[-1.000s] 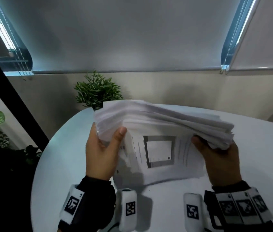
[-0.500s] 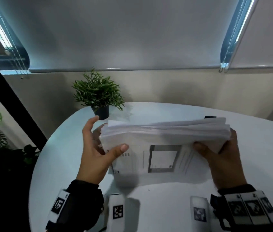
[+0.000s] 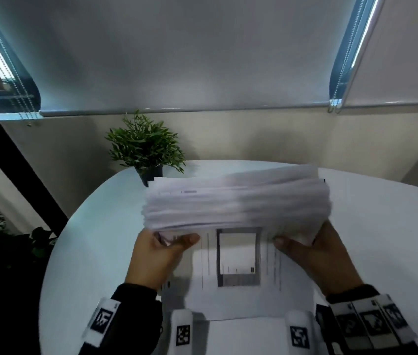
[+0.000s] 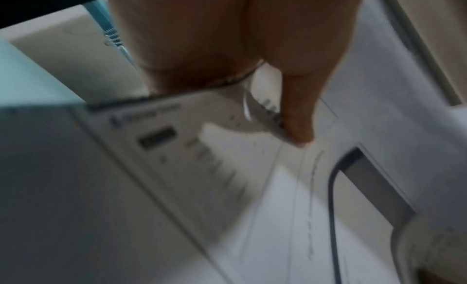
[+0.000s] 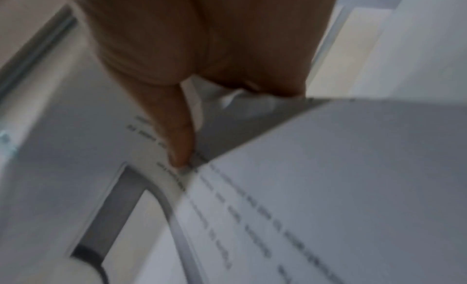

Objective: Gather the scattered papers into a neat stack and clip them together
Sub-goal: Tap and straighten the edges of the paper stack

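Left hand (image 3: 159, 257) and right hand (image 3: 323, 254) are raised side by side, thumbs pointing inward, fingers curled out of sight.

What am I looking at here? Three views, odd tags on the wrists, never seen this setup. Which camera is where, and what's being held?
No machine: a person works with bare hands. The wide picture comes from a head camera looking down at a white table. The two blurry close-ups come from cameras strapped to each wrist, looking along the thumb; the black-and-white tags sit on those wrist units. The left hand and right hand each grip one end of a thick stack of papers, thumbs toward the camera. The sheets are still uneven at the edges. A plant stands at the table's far edge. I see no clip.
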`<state>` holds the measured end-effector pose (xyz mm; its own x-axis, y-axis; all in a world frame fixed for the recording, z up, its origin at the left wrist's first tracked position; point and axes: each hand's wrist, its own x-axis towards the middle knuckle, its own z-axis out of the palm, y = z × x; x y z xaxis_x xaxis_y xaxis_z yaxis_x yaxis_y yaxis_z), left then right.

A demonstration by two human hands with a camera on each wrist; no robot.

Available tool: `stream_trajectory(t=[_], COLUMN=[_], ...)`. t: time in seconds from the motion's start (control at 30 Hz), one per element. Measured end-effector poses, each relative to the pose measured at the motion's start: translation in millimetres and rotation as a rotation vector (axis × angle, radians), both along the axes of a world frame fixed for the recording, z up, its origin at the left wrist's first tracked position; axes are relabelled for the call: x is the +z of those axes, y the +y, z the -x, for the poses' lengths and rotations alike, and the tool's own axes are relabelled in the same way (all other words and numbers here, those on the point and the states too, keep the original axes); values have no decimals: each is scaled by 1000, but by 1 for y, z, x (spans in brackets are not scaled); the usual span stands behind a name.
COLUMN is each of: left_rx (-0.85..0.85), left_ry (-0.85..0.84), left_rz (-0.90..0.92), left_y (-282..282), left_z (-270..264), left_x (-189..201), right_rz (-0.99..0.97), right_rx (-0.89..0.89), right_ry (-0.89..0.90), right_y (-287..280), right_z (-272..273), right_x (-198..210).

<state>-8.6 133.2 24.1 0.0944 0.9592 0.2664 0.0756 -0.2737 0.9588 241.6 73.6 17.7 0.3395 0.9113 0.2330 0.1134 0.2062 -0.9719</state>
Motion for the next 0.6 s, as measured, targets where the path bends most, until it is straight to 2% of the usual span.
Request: stream_trajectory(t=[0.17, 0.23, 0.3, 0.33, 0.37, 0.43, 0.47, 0.6], left_rx=[145, 232, 262, 268, 258, 226, 191, 3], left_ry=[12, 43, 128, 126, 69, -94, -122, -57], left_rz=[-230, -285, -353, -354, -323, -227, -191, 6], left_y=[-4, -8, -15, -16, -13, -3, 1, 9], left_z=[-1, -12, -25, -29, -28, -17, -8, 17], left_x=[32, 38, 41, 41, 41, 37, 34, 7], right_rz=[-223, -300, -369, -365, -332, -259, -238, -135], right_rx=[-169, -245, -234, -190, -158, -110, -92, 61], right_ry=[-237, -420, -587, -586, -503, -230, -109, 59], right_y=[-6, -4, -2, -1, -1, 0, 0, 2], right_z=[9, 21, 40, 43, 44, 35, 25, -2], right_x=[38, 42, 41, 37, 35, 32, 28, 2])
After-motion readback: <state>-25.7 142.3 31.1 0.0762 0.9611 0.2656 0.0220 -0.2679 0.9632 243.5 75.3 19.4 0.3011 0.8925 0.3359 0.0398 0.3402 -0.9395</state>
